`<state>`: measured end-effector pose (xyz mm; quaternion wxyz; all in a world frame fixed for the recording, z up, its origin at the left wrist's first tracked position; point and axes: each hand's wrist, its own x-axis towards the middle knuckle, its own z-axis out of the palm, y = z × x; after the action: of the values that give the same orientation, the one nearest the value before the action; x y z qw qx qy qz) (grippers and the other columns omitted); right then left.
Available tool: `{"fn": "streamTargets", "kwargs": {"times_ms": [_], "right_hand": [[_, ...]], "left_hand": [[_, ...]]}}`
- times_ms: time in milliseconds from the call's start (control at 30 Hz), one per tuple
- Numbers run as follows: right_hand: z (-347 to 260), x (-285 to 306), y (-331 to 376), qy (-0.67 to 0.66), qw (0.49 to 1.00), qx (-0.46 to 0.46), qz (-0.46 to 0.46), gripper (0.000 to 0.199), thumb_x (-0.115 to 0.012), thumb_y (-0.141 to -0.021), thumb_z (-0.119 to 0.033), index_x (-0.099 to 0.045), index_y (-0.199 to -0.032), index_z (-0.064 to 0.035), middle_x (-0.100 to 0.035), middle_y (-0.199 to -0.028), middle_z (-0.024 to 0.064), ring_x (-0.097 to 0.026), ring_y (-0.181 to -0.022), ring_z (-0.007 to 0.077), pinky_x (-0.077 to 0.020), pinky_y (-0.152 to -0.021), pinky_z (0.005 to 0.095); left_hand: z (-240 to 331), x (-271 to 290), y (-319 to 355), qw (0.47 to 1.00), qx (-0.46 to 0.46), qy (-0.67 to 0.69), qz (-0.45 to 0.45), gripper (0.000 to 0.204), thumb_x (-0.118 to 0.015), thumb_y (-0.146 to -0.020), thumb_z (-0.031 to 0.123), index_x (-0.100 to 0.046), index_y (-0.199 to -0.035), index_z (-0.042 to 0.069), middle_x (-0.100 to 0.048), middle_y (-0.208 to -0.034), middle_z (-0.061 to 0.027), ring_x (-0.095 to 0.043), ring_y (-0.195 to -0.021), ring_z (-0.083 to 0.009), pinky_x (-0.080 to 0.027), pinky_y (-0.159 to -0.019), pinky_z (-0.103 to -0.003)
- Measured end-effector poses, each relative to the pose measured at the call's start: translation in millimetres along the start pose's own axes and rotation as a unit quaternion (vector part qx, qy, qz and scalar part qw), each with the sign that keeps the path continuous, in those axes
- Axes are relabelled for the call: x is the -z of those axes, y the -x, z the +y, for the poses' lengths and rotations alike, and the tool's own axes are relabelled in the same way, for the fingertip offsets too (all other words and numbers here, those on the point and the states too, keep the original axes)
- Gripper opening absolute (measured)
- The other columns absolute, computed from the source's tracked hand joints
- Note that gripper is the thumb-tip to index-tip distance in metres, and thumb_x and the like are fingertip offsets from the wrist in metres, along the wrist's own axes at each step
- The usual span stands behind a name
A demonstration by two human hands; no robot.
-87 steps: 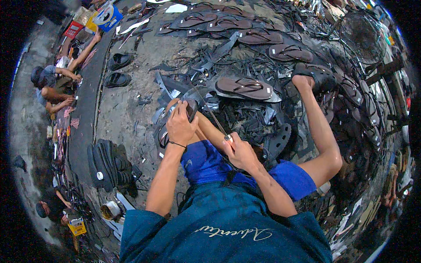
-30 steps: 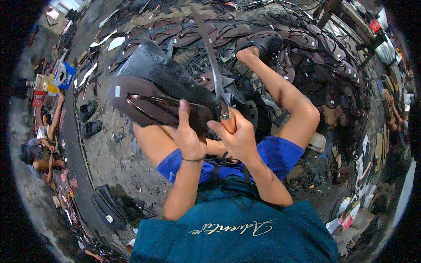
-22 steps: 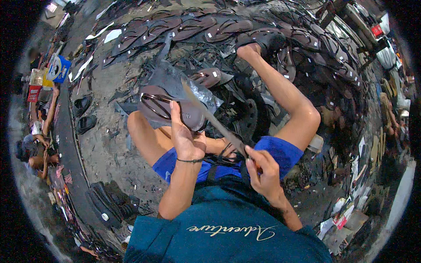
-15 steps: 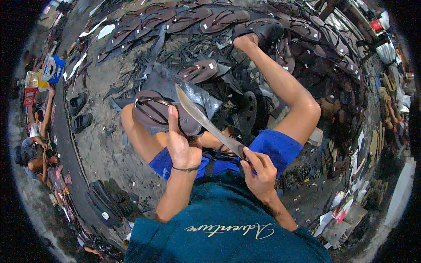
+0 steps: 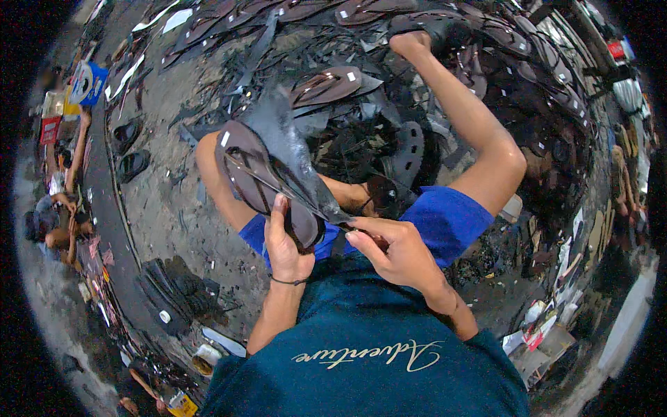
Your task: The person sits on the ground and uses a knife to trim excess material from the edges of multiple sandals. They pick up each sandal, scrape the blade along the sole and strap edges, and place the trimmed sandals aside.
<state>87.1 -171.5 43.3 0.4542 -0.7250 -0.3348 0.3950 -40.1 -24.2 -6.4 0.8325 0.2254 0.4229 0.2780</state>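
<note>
My left hand (image 5: 287,250) is closed around the heel end of a brown flip-flop (image 5: 258,167), thumb on its footbed. Dark glossy straps and a small white label show on the sandal, which slants with its toe up and left. My right hand (image 5: 401,254) grips a knife (image 5: 333,207) by the handle. Its blurred blade is close to the flip-flop's right edge; whether it touches I cannot tell. Beyond the held sandal lies a shiny grey sheet (image 5: 295,142), partly hidden. Another brown flip-flop (image 5: 323,87) lies just past it.
Dark offcuts (image 5: 333,42) are heaped ahead, with rows of brown flip-flops (image 5: 375,10) behind. A dark clog (image 5: 411,149) sits between my legs. Black sandals (image 5: 133,165) and a stack of dark pieces (image 5: 170,295) are at left. Another person (image 5: 66,215) sits far left.
The flip-flop has turned more upright, its toe swinging upward. My right hand has moved up and left, bringing the knife from above the sandal to beside its edge. The view has shifted slightly.
</note>
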Motion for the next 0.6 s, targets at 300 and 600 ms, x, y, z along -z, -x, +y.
{"fn": "streamTargets", "kwargs": {"times_ms": [300,600], "right_hand": [[18.9,9.8,57.6,0.110,0.994,-0.003,0.021,0.030,-0.070,-0.091,-0.021,-0.070,-0.118,-0.0100,-0.066,-0.078,0.0131,-0.065,-0.063,0.0269,-0.0527,-0.058,0.0352],[10.0,-5.9,17.1,0.092,0.995,0.018,0.027,0.029,-0.069,-0.091,-0.018,-0.069,-0.118,-0.0065,-0.062,-0.075,0.0126,-0.060,-0.059,0.0238,-0.0488,-0.055,0.0340]], "left_hand": [[0.2,5.7,-4.6,0.996,-0.054,0.004,0.066,0.052,-0.048,-0.104,0.044,-0.054,-0.130,-0.002,-0.063,-0.123,-0.0093,-0.061,-0.110,-0.0203,-0.049,-0.098,-0.035],[1.0,9.6,-2.4,0.995,-0.055,-0.045,0.073,0.050,-0.043,-0.106,0.038,-0.049,-0.135,-0.003,-0.060,-0.129,-0.0103,-0.059,-0.114,-0.0206,-0.047,-0.100,-0.036]]}}
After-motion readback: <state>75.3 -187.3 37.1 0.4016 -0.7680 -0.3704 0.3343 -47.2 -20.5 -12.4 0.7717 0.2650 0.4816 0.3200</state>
